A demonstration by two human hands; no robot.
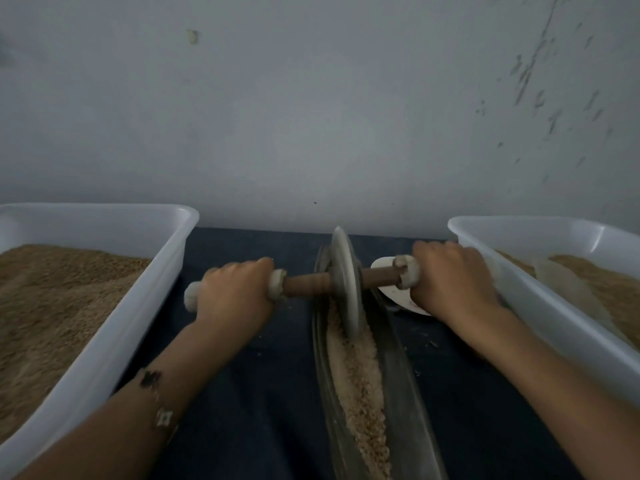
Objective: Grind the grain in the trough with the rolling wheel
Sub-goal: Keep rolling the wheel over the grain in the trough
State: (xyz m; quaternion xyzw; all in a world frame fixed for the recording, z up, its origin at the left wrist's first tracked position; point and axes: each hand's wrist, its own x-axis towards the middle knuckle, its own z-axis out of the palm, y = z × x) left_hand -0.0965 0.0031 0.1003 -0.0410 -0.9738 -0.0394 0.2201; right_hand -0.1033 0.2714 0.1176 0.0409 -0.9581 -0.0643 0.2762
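Both hands were wrapped around the padded ends of the wooden axle (pixel 346 280), the left hand (pixel 239 292) and the right hand (pixel 453 282) set evenly apart, probably to keep the rolling wheel (pixel 346 289) upright between them. It stood on edge in the narrow trough (pixel 394 344), biting into the grain (pixel 360 375), which trailed back toward the person. White tubs (pixel 114 327) of grain sat just outside each hand on the dark counter (pixel 263 393), presumably for easy refilling.

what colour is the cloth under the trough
Dark navy blue, plain; the cloth shows best in the head view, beneath the trough.
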